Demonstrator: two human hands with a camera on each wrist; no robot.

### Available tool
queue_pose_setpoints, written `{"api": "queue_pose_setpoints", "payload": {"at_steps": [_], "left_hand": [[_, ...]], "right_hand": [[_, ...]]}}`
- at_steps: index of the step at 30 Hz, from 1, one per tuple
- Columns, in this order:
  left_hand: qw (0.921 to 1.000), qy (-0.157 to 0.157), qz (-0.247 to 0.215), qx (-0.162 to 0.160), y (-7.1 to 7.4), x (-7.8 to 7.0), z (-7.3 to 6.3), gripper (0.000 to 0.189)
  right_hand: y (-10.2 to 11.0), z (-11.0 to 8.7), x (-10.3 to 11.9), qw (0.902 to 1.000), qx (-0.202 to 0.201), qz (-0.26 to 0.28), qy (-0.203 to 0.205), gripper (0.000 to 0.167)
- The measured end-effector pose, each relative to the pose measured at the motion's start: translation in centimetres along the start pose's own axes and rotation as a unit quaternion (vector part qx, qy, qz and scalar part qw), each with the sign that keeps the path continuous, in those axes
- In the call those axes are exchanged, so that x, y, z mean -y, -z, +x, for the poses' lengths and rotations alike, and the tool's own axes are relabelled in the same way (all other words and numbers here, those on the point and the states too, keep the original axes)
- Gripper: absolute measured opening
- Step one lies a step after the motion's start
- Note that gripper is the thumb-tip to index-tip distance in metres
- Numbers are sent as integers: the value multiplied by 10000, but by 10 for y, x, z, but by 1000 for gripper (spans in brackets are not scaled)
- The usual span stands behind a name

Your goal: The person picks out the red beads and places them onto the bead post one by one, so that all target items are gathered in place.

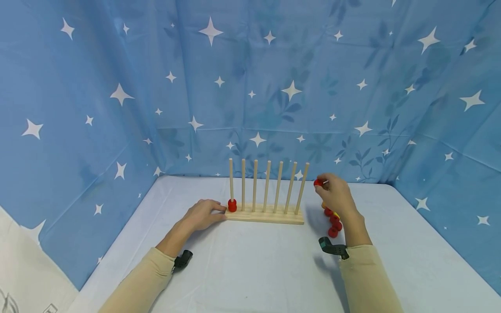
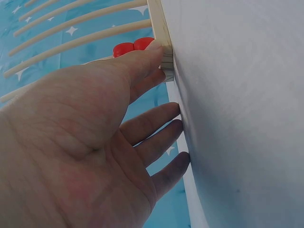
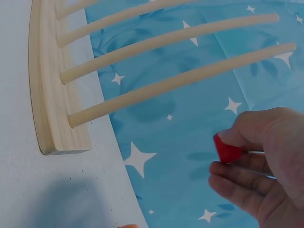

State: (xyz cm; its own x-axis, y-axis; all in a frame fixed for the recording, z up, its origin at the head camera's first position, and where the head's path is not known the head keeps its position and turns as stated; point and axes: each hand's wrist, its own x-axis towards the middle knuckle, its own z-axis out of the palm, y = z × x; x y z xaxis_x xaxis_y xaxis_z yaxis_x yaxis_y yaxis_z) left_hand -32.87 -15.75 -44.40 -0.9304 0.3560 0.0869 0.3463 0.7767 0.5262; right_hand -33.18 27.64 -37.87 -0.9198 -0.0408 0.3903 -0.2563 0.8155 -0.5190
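Note:
A wooden peg rack [image 1: 270, 215] with a row of upright dowels stands on the table. Two red beads [image 1: 232, 205] are stacked on its leftmost dowel. My left hand [image 1: 203, 214] grips the left end of the rack's base between thumb and index finger, while the other fingers touch the tabletop [image 2: 228, 133]. Off the rack's right end, my right hand [image 1: 335, 194] is raised and pinches a red bead [image 3: 227, 151] between thumb and fingers. Below that hand lies a loose group of red beads [image 1: 333, 232] and yellow beads, partly hidden by it.
A white cloth covers the table [image 1: 250, 265]. Behind it and along both sides hangs a blue curtain [image 1: 250, 108] with white stars. Each wrist carries a small black camera [image 1: 332, 248].

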Motion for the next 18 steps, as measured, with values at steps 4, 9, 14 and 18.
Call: {"api": "queue_pose_setpoints", "payload": {"at_steps": [4,9,14,18], "left_hand": [[10000,-30,-5,-3,-1,1,0,33],[10000,-12,5,21,-1,0,-1,34],[10000,31,7,33,1,-1,-1,34],[10000,20,24,43,1,-2,-1,34]], "right_hand": [[-2,0,1,9983,-525,84,218,34],[-3,-1,4,9950,-942,206,273,34],[-4,2,7,9883,-1412,366,454,31],[-3,4,10,9830,-1704,375,572,29]]}}
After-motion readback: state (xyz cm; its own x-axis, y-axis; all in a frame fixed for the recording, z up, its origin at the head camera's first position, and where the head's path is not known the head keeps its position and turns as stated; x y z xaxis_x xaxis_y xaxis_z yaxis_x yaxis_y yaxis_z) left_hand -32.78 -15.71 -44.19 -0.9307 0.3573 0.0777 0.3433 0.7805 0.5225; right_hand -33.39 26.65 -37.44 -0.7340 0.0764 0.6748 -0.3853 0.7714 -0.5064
